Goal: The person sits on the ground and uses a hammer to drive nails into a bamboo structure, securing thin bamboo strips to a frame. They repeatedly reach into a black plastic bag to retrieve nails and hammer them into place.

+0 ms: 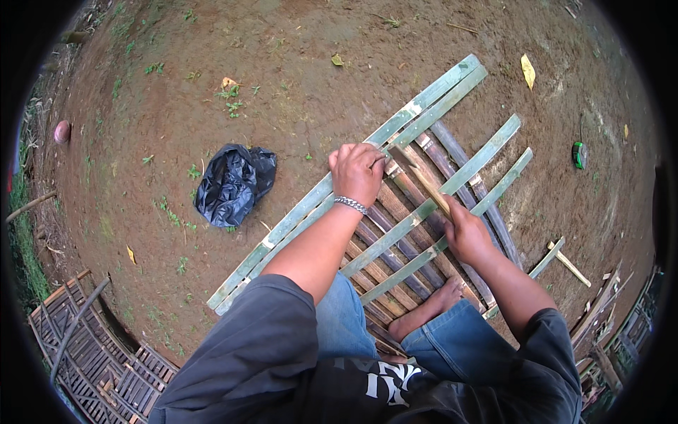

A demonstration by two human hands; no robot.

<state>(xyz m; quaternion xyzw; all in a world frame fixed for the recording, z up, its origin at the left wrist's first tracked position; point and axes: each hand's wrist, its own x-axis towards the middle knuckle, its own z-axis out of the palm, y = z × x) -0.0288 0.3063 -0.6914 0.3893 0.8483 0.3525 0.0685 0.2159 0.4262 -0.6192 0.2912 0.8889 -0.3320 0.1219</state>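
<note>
A bamboo lattice panel of green crosswise slats (304, 206) and brown lengthwise strips (402, 249) lies on the ground under my hands. My left hand (357, 173) rests on the paired green slats at the panel's far side, fingers pinched together; what they hold is too small to make out. In my right hand (466, 230) I grip a hammer (432, 185) by its light wooden handle. The hammer's dark head is close to my left fingertips, over the end of a brown strip. My bare foot (432, 308) is on the panel's near part.
A crumpled black plastic bag (235, 185) lies on the soil left of the panel. A green and black tape measure (579, 155) lies at the right. Loose bamboo pieces (568, 265) are at the lower right, and another slatted bamboo panel (88, 350) stands at the lower left.
</note>
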